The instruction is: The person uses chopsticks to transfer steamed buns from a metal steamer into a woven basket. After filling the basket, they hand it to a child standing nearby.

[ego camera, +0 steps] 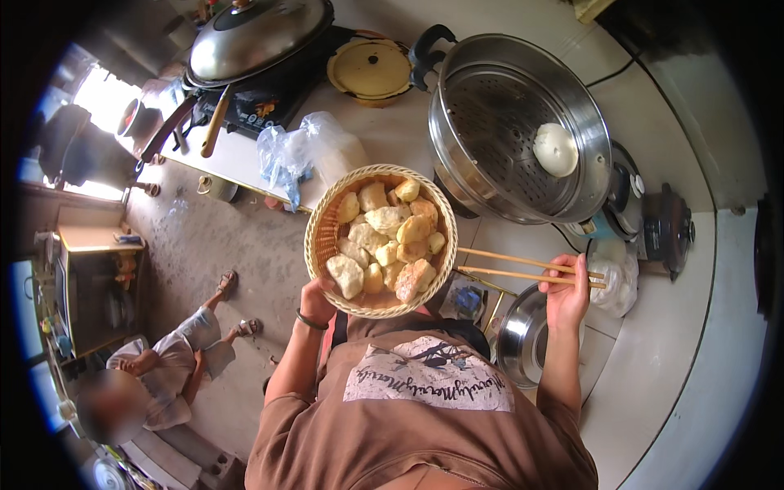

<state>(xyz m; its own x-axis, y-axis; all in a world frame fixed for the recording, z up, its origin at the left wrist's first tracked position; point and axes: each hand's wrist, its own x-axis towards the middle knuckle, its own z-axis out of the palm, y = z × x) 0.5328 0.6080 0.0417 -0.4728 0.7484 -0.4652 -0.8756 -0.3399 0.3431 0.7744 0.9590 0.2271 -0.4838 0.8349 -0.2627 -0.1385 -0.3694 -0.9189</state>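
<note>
My left hand [318, 301] grips the lower left rim of a round woven basket [311, 245], which holds many pale, browned pieces of food [367, 236]. Two wooden chopsticks [508, 252] are held in my right hand [566, 288], pointing left, their far ends by the basket's right edge. Beyond the basket stands a steel steamer pot [450, 153] without a lid; one white round bun-like piece [555, 150] lies on its perforated base.
A lidded wok [263, 43] sits on a black cooker at the upper left. Near it are a yellow enamel lid [370, 68] and plastic bags [300, 147]. A steel basin [514, 337] is beside my right forearm. Another person [171, 373] sits at the lower left.
</note>
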